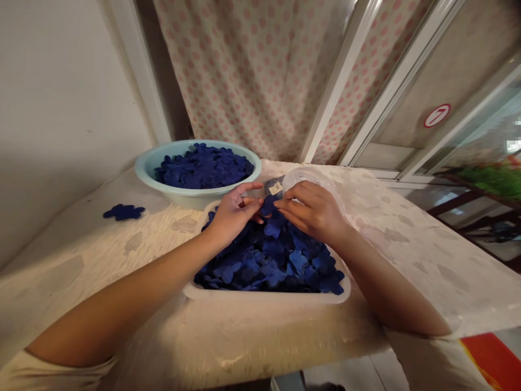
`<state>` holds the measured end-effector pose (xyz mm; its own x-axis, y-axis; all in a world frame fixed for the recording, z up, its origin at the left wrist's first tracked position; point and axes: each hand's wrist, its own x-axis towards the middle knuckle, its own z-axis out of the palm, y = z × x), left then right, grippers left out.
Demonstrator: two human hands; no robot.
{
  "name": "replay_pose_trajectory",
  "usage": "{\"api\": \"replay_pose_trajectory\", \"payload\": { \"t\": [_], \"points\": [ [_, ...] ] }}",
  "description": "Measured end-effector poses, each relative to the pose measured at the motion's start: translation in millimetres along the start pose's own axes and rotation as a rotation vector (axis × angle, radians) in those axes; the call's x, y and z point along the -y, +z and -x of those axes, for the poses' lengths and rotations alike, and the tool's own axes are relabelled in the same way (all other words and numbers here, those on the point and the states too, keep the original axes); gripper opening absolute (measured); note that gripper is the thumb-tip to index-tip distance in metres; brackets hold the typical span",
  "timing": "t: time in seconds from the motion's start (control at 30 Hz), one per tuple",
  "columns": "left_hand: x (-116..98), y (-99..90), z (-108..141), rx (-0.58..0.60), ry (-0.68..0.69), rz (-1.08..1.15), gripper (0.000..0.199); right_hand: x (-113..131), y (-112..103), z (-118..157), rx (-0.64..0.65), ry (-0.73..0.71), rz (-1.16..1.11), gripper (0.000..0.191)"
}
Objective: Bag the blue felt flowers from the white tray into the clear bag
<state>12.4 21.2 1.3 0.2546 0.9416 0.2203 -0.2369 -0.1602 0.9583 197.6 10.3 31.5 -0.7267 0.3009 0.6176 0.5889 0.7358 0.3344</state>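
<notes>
Between my two hands, over the far part of a white tray (266, 295), is a blue flower-shaped fabric piece (268, 206). My left hand (238, 207) pinches its left side between thumb and fingers, with the index finger stretched out above. From the right, the fingertips of my right hand (313, 210) close on the other edge of the same piece. Many similar blue flower pieces (264, 260) fill the tray below my hands. Behind my right hand stands a clear plastic container (305, 176), partly hidden. Near it lies a dark bundle with a pale label (275, 188).
A light blue basin (148, 171) heaped with more blue flower pieces (203, 167) stands behind the tray to the left. One blue piece (124, 212) lies alone on the patterned tablecloth (65, 271). A dotted curtain (252, 70) and sliding doors border the table's back.
</notes>
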Motion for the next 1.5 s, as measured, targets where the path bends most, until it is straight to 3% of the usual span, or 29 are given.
{"api": "replay_pose_trajectory", "payload": {
  "t": [0.27,0.57,0.83,0.97,1.17,1.3,1.5],
  "points": [
    [1,0.4,0,-0.040,0.051,0.027,0.038,0,-6,-2,0.044,0.004,-0.050,0.028],
    [-1,1.2,1,-0.056,0.042,0.179,0.045,-2,-11,-1,0.030,-0.031,-0.085,0.026],
    [-7,8.2,7,-0.091,0.034,0.240,0.048,-4,-17,-2,0.011,0.108,-0.457,0.022],
    [-4,3.2,2,-0.174,0.058,0.253,0.046,-10,-25,-2,-0.027,0.192,-0.521,0.023],
    [4,-3.9,-5,-0.258,0.056,0.117,0.038,-29,-36,5,0.188,0.318,-0.362,0.027],
    [4,-2.9,-3,-0.173,0.131,-0.037,0.035,-19,-27,1,0.162,0.420,-0.434,0.027],
    [-2,2.3,4,-0.058,0.195,-0.113,0.040,8,5,-7,0.155,0.451,-0.707,0.024]
  ]
}}
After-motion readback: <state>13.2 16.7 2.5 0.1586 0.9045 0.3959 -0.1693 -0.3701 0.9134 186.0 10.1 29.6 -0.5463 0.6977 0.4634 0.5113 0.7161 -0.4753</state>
